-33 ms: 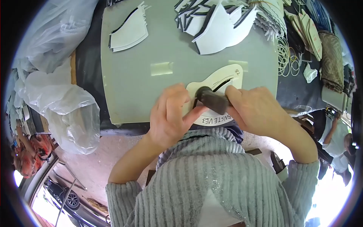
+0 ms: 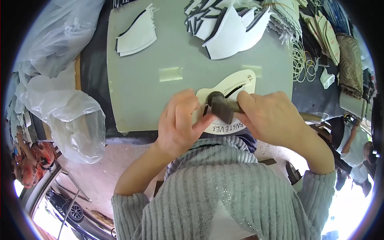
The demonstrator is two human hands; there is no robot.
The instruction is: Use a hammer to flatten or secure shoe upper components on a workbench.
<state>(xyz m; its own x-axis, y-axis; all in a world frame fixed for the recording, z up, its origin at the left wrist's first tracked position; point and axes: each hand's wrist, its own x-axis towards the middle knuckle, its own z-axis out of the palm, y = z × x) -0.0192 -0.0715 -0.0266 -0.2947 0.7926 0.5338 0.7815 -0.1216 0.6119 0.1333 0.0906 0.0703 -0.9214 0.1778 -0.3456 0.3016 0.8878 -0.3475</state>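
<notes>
At the counter's (image 2: 140, 100) near edge, clasps hammer (image 2: 222, 109) in right hand (image 2: 272, 116) over template (image 2: 229, 83); keeps left hand (image 2: 177, 121) beside it, fingers bent; cannot tell if pinching.

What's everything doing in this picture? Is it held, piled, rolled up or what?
Cream template: lying on the board
Hammer: held, head above the template
Right hand: fingers closed around the hammer
Left hand: fingers curled, thumb by the template, grip unclear
Left white pieces: stacked
Right white pieces: heaped, overlapping
Plastic bag: crumpled
Patterned cloth: rolled up
</notes>
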